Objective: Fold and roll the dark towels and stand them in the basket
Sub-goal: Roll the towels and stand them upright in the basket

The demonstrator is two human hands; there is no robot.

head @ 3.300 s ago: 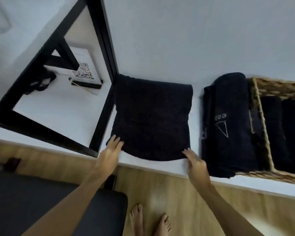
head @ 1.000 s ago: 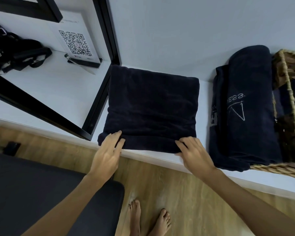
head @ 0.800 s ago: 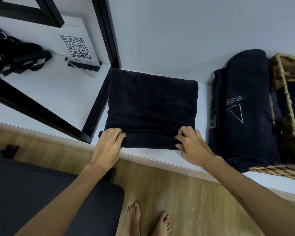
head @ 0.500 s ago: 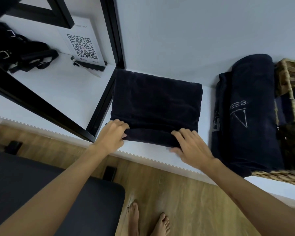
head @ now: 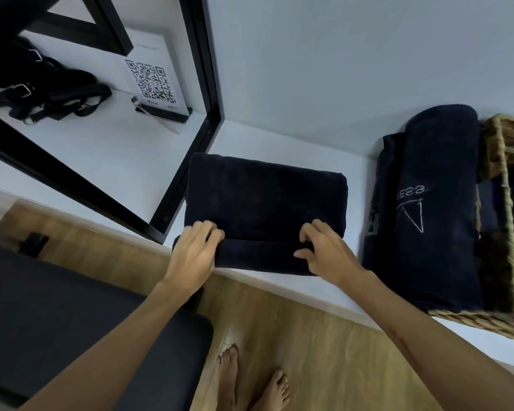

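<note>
Towel [head: 264, 203], dark and folded, lies on the white shelf [head: 279, 137] left of the basket [head: 505, 149], its near edge partly rolled. Left hand [head: 195, 253] and right hand [head: 327, 253] curl over that roll; uneven pushing would likely skew it into a cone.

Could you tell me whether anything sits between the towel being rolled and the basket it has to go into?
Yes. A stack of dark towels, one with a white embroidered logo, lies on the shelf directly between the towel being rolled and the wicker basket, leaning against the basket's near wall. Both hands already grip the roll.
</note>
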